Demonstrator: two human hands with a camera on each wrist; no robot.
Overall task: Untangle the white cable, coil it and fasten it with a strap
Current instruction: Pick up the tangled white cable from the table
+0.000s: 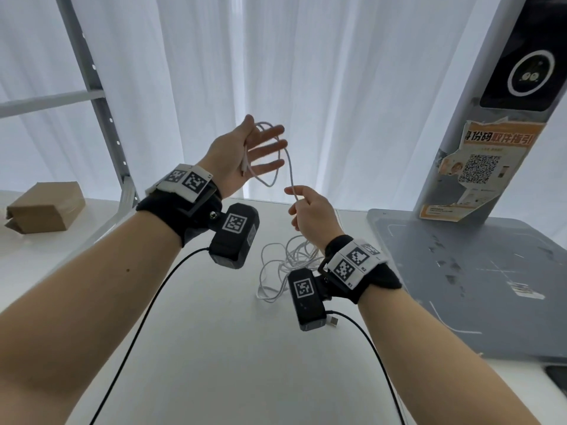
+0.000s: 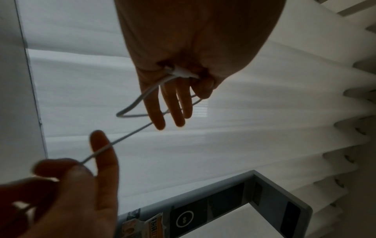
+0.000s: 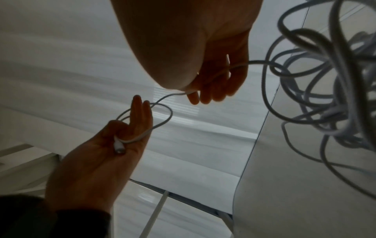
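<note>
My left hand [image 1: 260, 148] is raised with its palm turned right and three fingers spread straight. The white cable [image 1: 288, 167] makes a loop around those fingers. Its white plug [image 3: 119, 147] lies in the palm, pinned by a curled finger. Lower and to the right, my right hand [image 1: 302, 207] pinches the same cable between thumb and forefinger. From there the cable drops to a loose tangle [image 1: 276, 268] on the white table [image 1: 214, 348]. The tangle hangs close in the right wrist view [image 3: 325, 96]. No strap is in view.
A cardboard box [image 1: 46, 207] sits at the far left beside a grey metal frame [image 1: 101, 102]. A grey kiosk base [image 1: 460, 271] and its pillar [image 1: 491, 133] fill the right side. A small USB plug [image 1: 333, 320] lies on the table by my right wrist.
</note>
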